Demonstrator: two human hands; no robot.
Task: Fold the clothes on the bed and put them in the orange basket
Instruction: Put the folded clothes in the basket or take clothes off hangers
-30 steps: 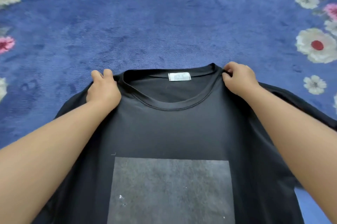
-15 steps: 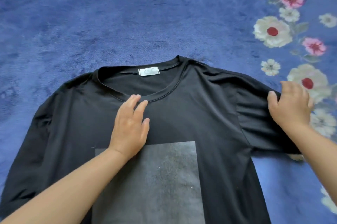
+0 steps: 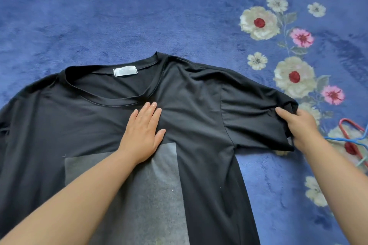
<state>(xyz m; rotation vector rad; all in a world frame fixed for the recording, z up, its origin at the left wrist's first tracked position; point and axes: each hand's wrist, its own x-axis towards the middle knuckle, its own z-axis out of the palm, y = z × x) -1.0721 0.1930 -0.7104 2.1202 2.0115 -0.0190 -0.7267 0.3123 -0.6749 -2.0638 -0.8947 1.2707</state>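
Note:
A black T-shirt (image 3: 199,93) with a grey square print and a white neck label lies front up on the blue bed cover. My left hand (image 3: 144,132) presses flat on its chest just below the collar, fingers straight. My right hand (image 3: 300,125) grips the cuff of the right sleeve, thumb on top of the fabric, lifting its edge a little. The shirt's right side is creased toward the middle. The orange basket is not in view.
The blue plush bed cover (image 3: 139,15) has a band of cream and pink flowers down its right side. Red and blue plastic hangers (image 3: 352,139) lie at the right edge, just beyond my right hand.
Both hands left the collar a second ago. My left hand moved onto the chest and stayed flat; my right hand went to the right sleeve and now grips its cuff.

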